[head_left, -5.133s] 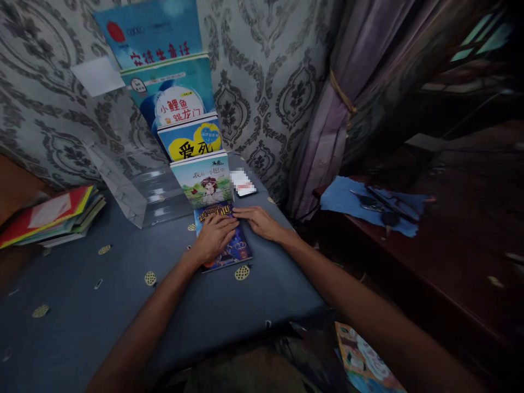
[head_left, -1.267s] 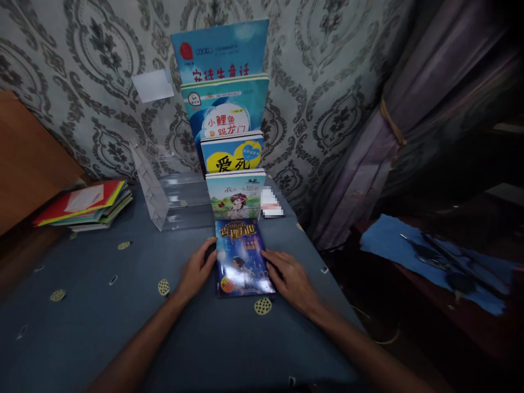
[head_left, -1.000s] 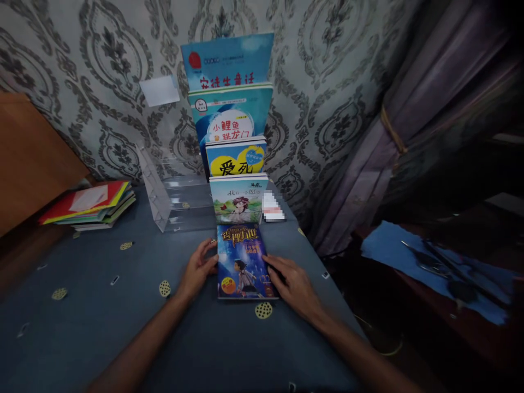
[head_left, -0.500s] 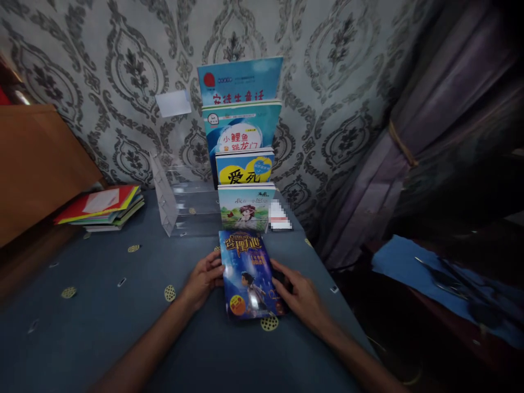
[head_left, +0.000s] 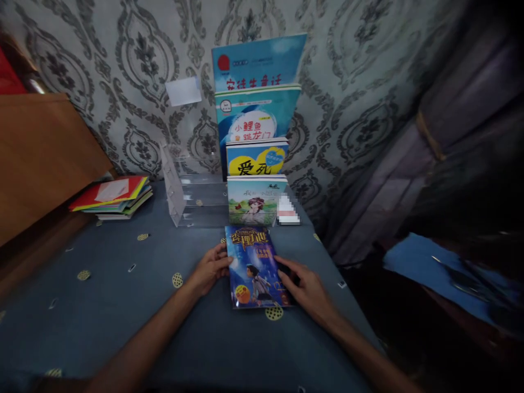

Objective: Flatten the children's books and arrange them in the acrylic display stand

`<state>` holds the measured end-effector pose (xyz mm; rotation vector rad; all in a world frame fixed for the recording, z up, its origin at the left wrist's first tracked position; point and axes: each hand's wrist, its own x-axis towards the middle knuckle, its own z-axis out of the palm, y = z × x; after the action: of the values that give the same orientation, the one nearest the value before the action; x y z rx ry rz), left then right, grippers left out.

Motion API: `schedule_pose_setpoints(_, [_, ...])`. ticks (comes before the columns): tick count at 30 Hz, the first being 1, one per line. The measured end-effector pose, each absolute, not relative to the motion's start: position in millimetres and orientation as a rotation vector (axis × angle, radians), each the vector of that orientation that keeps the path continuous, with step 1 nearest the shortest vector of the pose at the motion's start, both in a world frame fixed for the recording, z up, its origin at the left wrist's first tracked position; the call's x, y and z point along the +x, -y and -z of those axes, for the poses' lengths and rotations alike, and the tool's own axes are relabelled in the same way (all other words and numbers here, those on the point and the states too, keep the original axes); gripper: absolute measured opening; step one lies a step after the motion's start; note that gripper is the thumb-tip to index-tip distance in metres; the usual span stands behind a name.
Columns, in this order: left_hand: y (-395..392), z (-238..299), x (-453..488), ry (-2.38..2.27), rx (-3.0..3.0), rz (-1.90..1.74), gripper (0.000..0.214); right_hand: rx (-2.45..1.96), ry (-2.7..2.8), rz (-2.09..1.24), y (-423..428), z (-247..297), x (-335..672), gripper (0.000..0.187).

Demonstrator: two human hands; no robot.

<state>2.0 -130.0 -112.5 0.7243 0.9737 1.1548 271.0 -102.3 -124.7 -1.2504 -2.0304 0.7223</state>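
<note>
A dark blue book (head_left: pixel 254 273) with gold lettering and a cartoon figure on its cover is low over the table, between my two hands. My left hand (head_left: pixel 212 266) pinches its left edge, thumb on the cover. At the right edge, my right hand (head_left: pixel 305 284) grips it with the fingers partly under. Just beyond stands a clear tiered rack (head_left: pixel 174 188), its right side filled with books. The front one is a green picture book (head_left: pixel 254 204), then a yellow and blue book (head_left: pixel 256 158), a teal book (head_left: pixel 260 112) and a taller blue book (head_left: pixel 262 57).
A stack of colourful books or folders (head_left: pixel 112 194) lies at the back left, beside a brown wooden panel (head_left: pixel 45 158). A white card (head_left: pixel 183 91) shows above the rack. Right of the table (head_left: pixel 123 322) are a purple curtain (head_left: pixel 393 180) and a blue cloth (head_left: pixel 429 273).
The camera view has shifted, so the rack and its books appear a little higher and further right. Both hands keep hold of the blue book, which looks tilted slightly differently.
</note>
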Motion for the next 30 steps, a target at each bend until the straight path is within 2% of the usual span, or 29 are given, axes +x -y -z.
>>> schedule_pose_setpoints(8, [134, 106, 7, -1.041, 0.794, -1.162, 0.064, -1.32, 1.878, -0.909, 102, 122, 266, 0.044])
schedule_pose_setpoints(13, [136, 102, 10, -1.072, 0.834, -1.186, 0.068, -1.183, 1.651, -1.075, 92, 129, 266, 0.042])
schedule_pose_setpoints(19, [138, 95, 12, -1.076, 0.822, -1.18, 0.071, -1.199, 1.373, -1.354, 83, 125, 263, 0.052])
schedule_pose_setpoints(25, [137, 93, 12, -1.08, 0.819, -1.177, 0.07, -1.17, 1.324, -1.625, 74, 111, 253, 0.028])
schedule_pose_setpoints(30, [134, 96, 9, -1.086, 0.827, -1.146, 0.068, -1.163, 1.274, -1.585, 70, 112, 254, 0.029])
